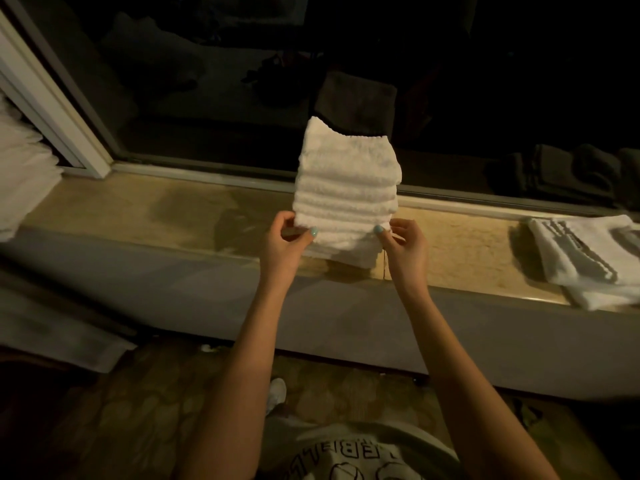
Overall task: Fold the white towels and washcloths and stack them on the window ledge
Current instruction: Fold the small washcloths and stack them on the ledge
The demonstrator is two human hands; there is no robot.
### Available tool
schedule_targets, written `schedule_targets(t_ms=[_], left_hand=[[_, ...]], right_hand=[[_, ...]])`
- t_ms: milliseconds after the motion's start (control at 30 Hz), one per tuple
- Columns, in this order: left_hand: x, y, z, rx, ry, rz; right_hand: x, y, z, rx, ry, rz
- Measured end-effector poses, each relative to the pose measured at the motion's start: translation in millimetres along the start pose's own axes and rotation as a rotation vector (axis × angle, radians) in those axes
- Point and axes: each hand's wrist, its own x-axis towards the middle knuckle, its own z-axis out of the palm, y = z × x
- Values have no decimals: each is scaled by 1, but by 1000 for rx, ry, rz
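Observation:
A tall stack of folded white washcloths [346, 181] stands on the tan window ledge [145, 209], near its middle. My left hand [287, 240] pinches the stack's lower left side with thumb and curled fingers. My right hand [403, 242] pinches the lower right side the same way. A thin loose thread hangs down below the stack's right edge. The top washcloth lies flat against the dark window glass behind it.
Folded white towels with grey stripes [588, 258] lie on the ledge at far right. More white linen [20, 174] is piled at far left beside the window frame [59, 109]. Patterned carpet [145, 410] and a white cloth [69, 344] lie below the ledge.

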Motion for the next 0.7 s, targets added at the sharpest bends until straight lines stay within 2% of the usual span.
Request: schedule_targets(t_ms=[133,333,467,700], left_hand=[[-4,-4,3,-17,-29,-10],[-7,2,9,-198,-18,-16],[3,0,1,-189,-25,-16],[5,-5,-9,-124,-73,-22]], right_hand=[[2,2,-4,15,-47,-17],[9,-1,-10,3,-97,-72],[8,-6,-14,4,-136,-115],[4,-5,-15,39,-117,-86]])
